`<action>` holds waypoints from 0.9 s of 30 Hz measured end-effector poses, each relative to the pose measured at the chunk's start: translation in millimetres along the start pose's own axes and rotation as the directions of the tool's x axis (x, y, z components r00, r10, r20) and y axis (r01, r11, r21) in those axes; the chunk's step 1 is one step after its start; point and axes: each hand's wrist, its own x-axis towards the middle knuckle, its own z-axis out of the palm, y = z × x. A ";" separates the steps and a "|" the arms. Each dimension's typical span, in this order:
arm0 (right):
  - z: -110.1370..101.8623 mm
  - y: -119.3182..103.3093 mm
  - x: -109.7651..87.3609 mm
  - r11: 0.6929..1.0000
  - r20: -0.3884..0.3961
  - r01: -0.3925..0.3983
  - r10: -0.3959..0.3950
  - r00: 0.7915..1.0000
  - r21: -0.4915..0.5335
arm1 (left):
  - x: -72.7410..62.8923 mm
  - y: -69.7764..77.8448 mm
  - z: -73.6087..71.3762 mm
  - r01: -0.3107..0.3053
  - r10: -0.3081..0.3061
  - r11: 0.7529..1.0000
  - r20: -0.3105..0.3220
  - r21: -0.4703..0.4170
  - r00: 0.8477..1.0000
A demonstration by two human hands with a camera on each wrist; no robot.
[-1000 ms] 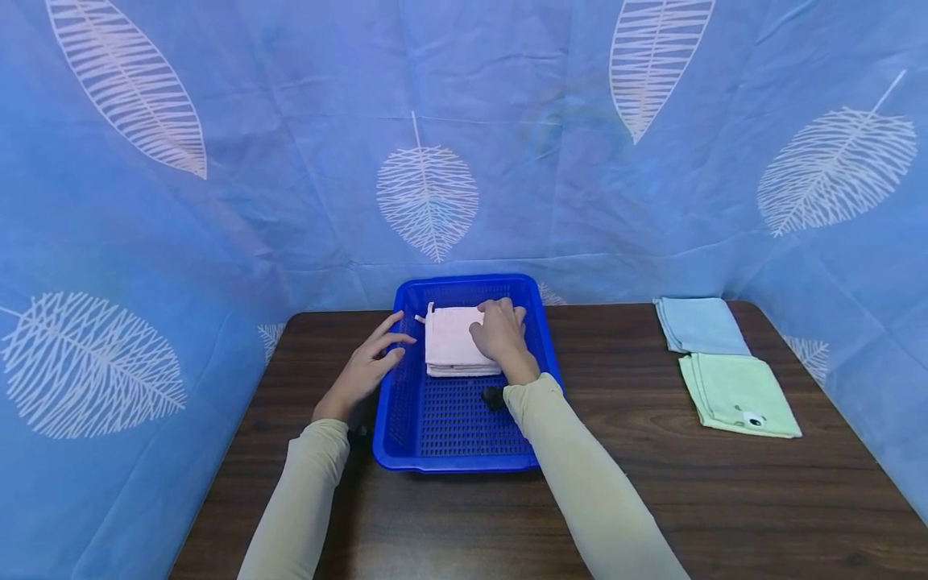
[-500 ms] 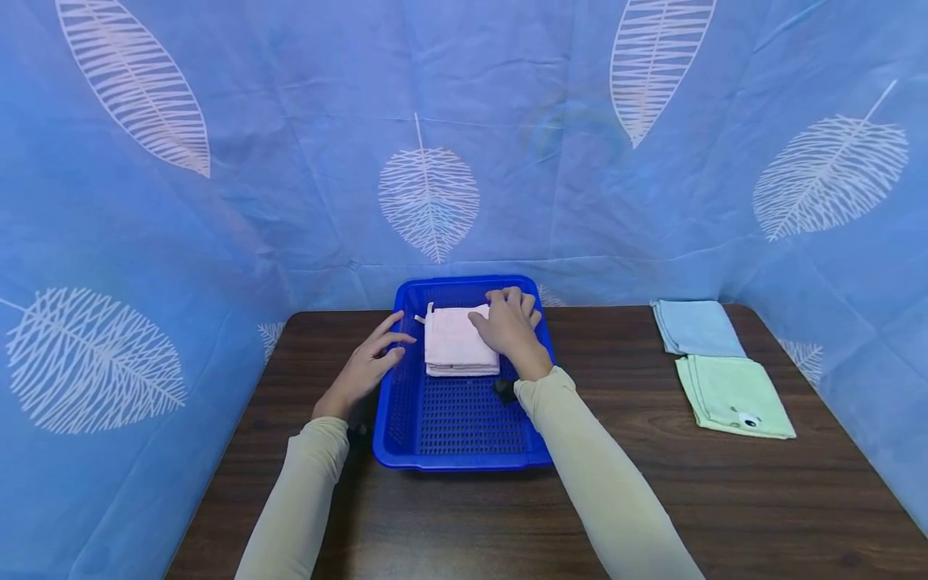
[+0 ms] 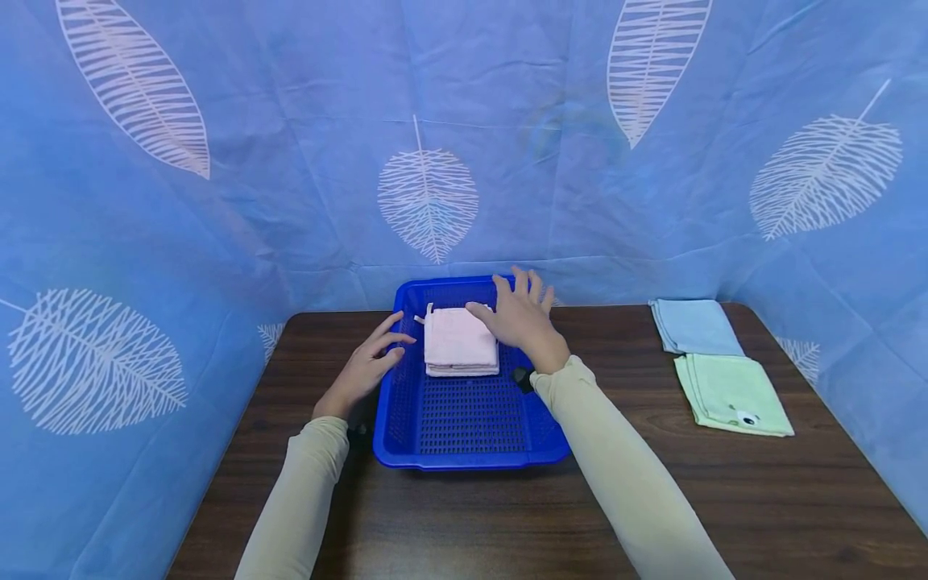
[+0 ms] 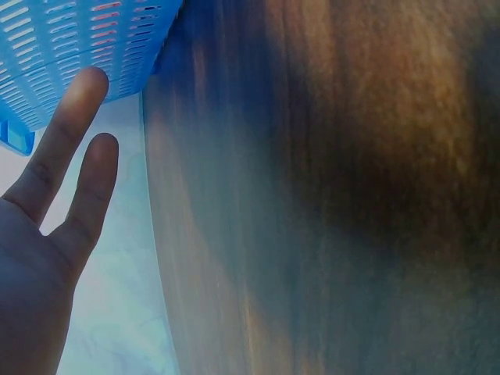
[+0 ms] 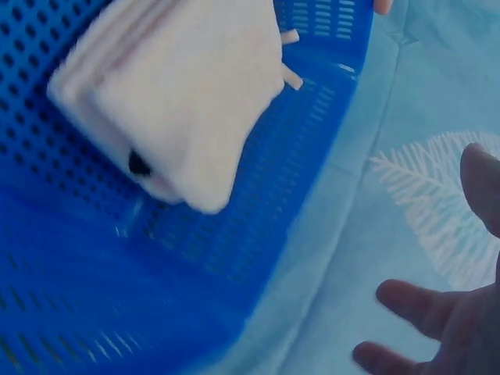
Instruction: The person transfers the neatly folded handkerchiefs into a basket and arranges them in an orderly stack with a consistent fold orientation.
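Note:
A folded pale pink towel (image 3: pixel 460 340) lies in the back half of a blue perforated basket (image 3: pixel 471 461), its small hanging loop at the back left corner. My left hand (image 3: pixel 365 366) is at the basket's left side, fingers spread by the rim; in the left wrist view two of its fingers (image 4: pixel 90 187) extend beside the slotted wall. Over the basket's back right part is my right hand (image 3: pixel 524 320), fingers spread and holding nothing. The right wrist view shows the towel (image 5: pixel 187 94) in stacked layers with a dark spot on its edge, apart from the right fingers (image 5: pixel 422 306).
On the right of the dark wooden table (image 3: pixel 616 435) lie a folded light blue towel (image 3: pixel 699 327) and a folded green towel (image 3: pixel 732 391) with an animal face. A blue leaf-print cloth (image 3: pixel 304 161) hangs behind the table.
My right hand has lifted off the pink towel, moving right and back while its fingers spread. The left hand has stayed in place, and the pink towel remains in the basket.

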 end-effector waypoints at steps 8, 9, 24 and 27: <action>-15.2 6.8 -1.4 0.997 -0.051 0.006 -0.010 0.999 -0.075 | 0.1 0.2 0.6 -0.014 0.014 1.000 -0.005 0.006 1.000; -16.6 8.7 -1.0 0.997 -0.055 0.009 -0.013 0.998 -0.081 | -0.2 0.6 0.4 -0.011 0.011 1.000 -0.006 0.004 1.000; -28.8 50.7 -0.7 0.979 -0.147 0.121 -0.145 0.978 -0.163 | -5.3 22.4 -4.4 0.033 -0.033 0.999 0.022 -0.014 0.999; -28.6 60.7 -1.0 0.979 -0.171 0.115 -0.143 0.975 -0.166 | -11.1 39.2 -7.9 0.042 -0.042 0.999 0.038 -0.013 0.998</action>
